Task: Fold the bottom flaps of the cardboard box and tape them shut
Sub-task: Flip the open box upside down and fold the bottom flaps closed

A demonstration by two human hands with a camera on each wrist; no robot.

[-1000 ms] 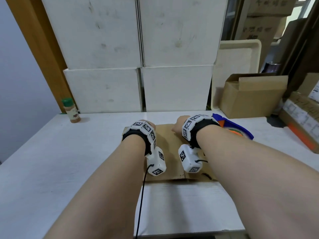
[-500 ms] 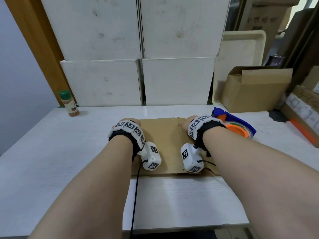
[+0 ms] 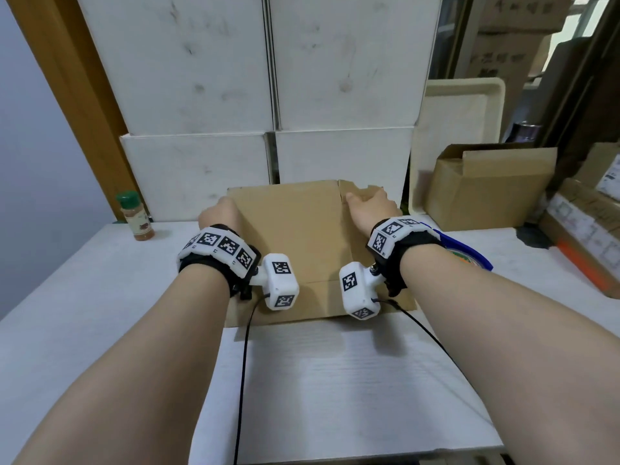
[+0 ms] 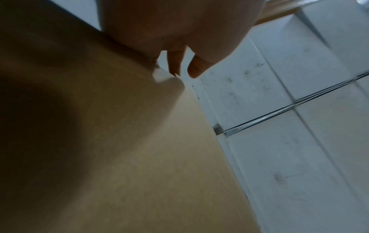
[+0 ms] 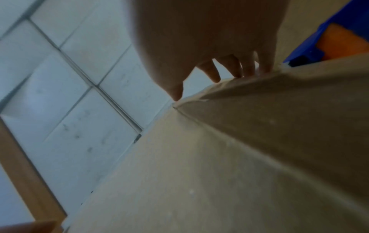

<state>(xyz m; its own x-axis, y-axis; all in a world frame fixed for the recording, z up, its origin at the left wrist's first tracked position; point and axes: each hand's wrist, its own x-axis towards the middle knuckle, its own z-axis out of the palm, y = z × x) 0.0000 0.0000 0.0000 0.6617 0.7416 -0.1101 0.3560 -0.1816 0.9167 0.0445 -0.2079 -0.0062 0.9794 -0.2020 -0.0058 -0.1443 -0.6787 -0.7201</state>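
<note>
A flattened brown cardboard box point(image 3: 295, 243) stands tilted on the white table point(image 3: 335, 380), its near edge on the surface and its far edge raised. My left hand point(image 3: 219, 213) grips the box's upper left corner. My right hand point(image 3: 367, 204) grips the upper right corner, thumb on the front face, by a torn flap. In the left wrist view my left hand point(image 4: 179, 66) curls over the cardboard point(image 4: 139, 157) edge. In the right wrist view my right hand point(image 5: 209, 75) hooks several fingers behind the cardboard point(image 5: 219, 157). A blue and orange tape dispenser point(image 3: 469, 256) point(image 5: 335, 39) lies behind my right wrist.
Stacked white boxes point(image 3: 268, 95) form a wall just behind the cardboard. A green-capped spice bottle point(image 3: 134, 216) stands at the back left. At the back right are a leaning cream tray point(image 3: 459, 129), an open brown carton point(image 3: 489, 186) and more cartons point(image 3: 587, 236).
The cardboard lay flat under my hands; both hands have moved apart to its far corners and raised the far edge off the table.
</note>
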